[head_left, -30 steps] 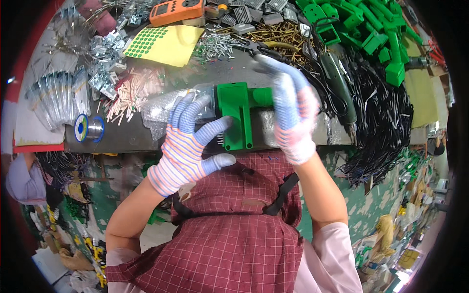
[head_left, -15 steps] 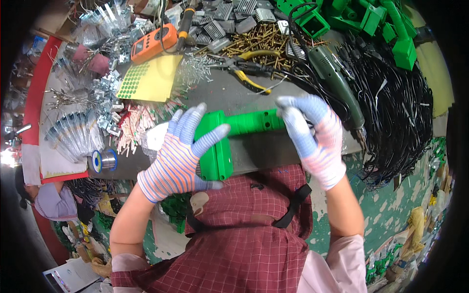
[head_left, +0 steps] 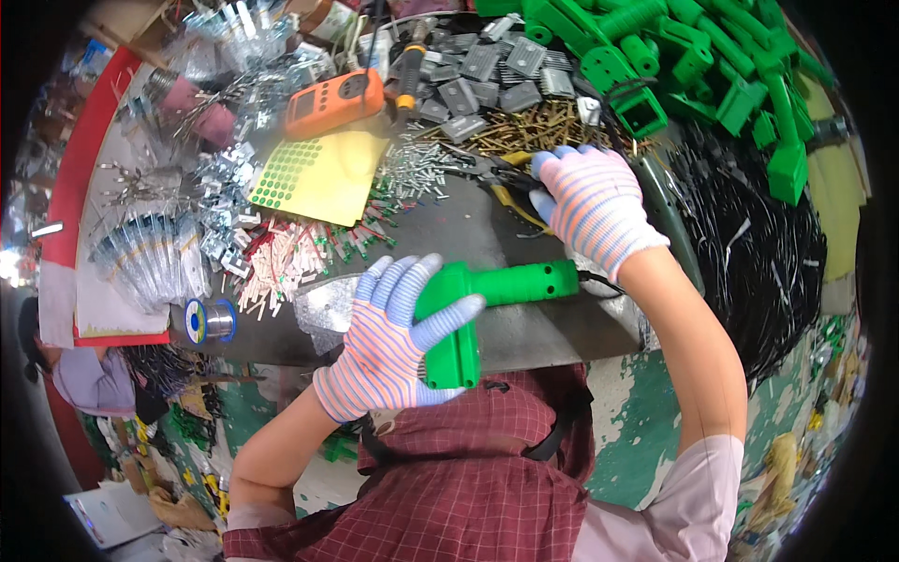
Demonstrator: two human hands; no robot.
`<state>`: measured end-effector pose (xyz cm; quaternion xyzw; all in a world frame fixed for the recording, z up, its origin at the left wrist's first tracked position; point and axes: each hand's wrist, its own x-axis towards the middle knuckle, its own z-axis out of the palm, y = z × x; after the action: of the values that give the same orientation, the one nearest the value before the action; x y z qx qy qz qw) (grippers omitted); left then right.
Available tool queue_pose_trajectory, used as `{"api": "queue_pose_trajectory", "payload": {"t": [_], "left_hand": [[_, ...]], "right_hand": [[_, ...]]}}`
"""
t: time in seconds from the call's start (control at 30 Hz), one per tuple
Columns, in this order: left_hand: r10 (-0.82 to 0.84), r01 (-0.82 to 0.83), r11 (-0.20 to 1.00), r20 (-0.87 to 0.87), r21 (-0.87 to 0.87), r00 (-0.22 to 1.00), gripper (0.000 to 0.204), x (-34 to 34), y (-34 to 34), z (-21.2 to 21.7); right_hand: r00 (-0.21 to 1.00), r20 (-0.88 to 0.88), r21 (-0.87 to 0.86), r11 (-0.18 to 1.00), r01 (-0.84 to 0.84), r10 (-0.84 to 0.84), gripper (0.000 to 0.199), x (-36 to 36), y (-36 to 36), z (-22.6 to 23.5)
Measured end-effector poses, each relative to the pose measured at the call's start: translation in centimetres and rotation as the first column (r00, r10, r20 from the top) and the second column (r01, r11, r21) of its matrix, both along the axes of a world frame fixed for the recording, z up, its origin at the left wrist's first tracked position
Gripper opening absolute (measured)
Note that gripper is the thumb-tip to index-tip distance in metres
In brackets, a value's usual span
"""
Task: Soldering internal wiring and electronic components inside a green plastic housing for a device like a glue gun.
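Your left hand grips the green plastic housing at its angled end, fingers wrapped. Your right hand, fingers curled, rests beyond it on yellow-handled pliers; whether it grips them is unclear.

Both the left hand and the right hand wear knit gloves striped pink and white, with pale blue fingertips. The forearms are bare below pushed-up pale pink sleeves. A dark-strapped, red-checked apron covers the chest.
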<state>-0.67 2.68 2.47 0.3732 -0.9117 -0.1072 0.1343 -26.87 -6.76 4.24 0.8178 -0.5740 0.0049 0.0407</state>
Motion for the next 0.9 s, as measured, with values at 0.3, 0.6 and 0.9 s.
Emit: {"api": "queue_pose_trajectory", "payload": {"t": [0.3, 0.6, 0.9], "left_hand": [[-0.003, 0.004, 1.000, -0.119, 0.006, 0.993, 0.082, 0.5, 0.1, -0.9], [-0.013, 0.014, 1.000, -0.251, 0.003, 0.968, 0.084, 1.0, -0.1, -1.9], [0.046, -0.070, 0.995, -0.298, -0.070, 0.953, 0.084, 1.2, 1.2, -4.0]], "right_hand": [[0.995, -0.095, 0.185, 0.983, -0.012, 0.030, 0.032, 2.5, 0.8, 0.9], [0.781, 0.469, -0.107, 0.904, -0.414, 0.413, 0.038, 3.0, 6.4, 1.7], [0.943, 0.222, 0.105, 0.955, -0.277, 0.249, 0.044, 4.4, 6.9, 0.6]]}}
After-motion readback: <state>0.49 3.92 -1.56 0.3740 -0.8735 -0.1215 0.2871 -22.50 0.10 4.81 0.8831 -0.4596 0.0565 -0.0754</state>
